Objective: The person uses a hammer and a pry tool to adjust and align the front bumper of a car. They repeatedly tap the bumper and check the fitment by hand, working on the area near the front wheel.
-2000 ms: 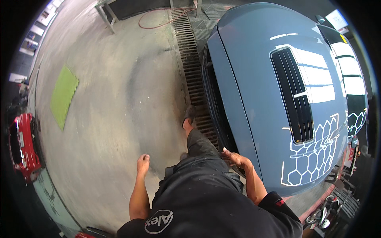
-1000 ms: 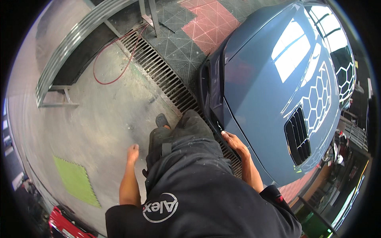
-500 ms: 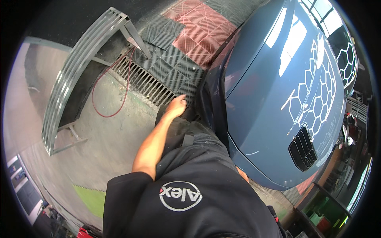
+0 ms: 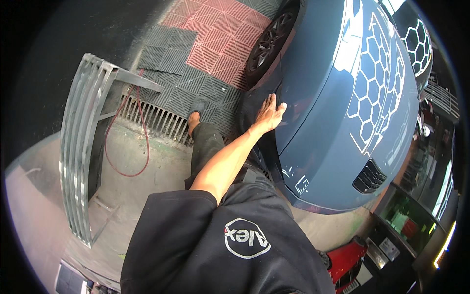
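My left hand [image 4: 270, 114] reaches forward with its fingers stretched out and nothing in it. It is at the front side edge of a blue-grey car [image 4: 313, 112], by the dark bumper corner. Whether the palm touches the paint or hovers just over it, I cannot tell. The glossy bonnet reflects white hexagon-shaped lights, and a black slatted vent [image 4: 370, 176] is set in it. Beyond my hand, a dark-spoked front wheel [image 4: 270, 44] shows. My right hand is out of sight.
A slatted metal bench [image 4: 73, 157] stands at the left, with a red hose [image 4: 147, 152] looped beside it. A drain grating [image 4: 154, 120] crosses the floor near my foot [image 4: 195, 117]. Grey and red floor tiles [image 4: 225, 39] lie ahead. A red car [image 4: 348, 259] is at lower right.
My left hand has swung right, from above the drain grating to the car's edge, and its fingers have spread. My view has shifted, bringing the front wheel and my foot into sight.
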Tool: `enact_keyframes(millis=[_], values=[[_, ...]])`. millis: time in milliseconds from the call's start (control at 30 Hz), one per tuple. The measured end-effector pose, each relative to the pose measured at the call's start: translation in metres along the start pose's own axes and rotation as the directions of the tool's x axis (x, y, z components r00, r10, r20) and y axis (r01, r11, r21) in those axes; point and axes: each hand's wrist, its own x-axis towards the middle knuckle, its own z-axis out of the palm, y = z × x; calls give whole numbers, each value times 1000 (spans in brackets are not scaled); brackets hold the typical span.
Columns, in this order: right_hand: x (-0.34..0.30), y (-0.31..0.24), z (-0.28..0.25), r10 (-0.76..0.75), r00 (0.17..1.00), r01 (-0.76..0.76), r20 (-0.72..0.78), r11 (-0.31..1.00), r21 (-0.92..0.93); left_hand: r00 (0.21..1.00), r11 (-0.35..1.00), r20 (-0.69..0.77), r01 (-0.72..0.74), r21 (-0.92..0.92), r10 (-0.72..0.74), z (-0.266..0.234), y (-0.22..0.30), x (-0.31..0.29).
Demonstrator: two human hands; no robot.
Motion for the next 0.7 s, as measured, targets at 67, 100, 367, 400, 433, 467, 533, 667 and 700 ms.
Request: enact_keyframes(millis=[67, 100, 367, 400, 433, 467, 533, 667, 700], values=[[-17, -13, 17, 44, 999, -44, -12, 998, 53, 995, 999, 83, 52, 1, -51, -6, 10, 13], [-25, -18, 28, 62, 998, -60, -17, 995, 84, 992, 998, 109, 64, 7, -64, -6, 12, 15], [-78, -58, 92, 183, 983, -169, -32, 951, 258, 947, 971, 237, 234, -41, -218, -2, 24, 20], [-82, -61, 98, 194, 980, -178, -32, 945, 276, 943, 967, 234, 252, -41, -236, -2, 28, 21], [-88, -62, 103, 208, 978, -190, -29, 937, 292, 939, 962, 230, 270, -41, -254, -2, 31, 22], [-91, -64, 110, 216, 976, -198, -27, 930, 309, 932, 957, 242, 288, -43, -270, -6, 36, 24], [-97, -68, 121, 231, 973, -209, -24, 916, 342, 916, 944, 264, 326, -48, -302, -13, 44, 27], [-106, -71, 139, 247, 969, -219, -18, 890, 399, 944, 959, 209, 274, -70, -254, -20, 54, 43], [-108, -71, 143, 249, 968, -220, -19, 885, 411, 935, 949, 219, 302, -86, -278, -20, 56, 46]])
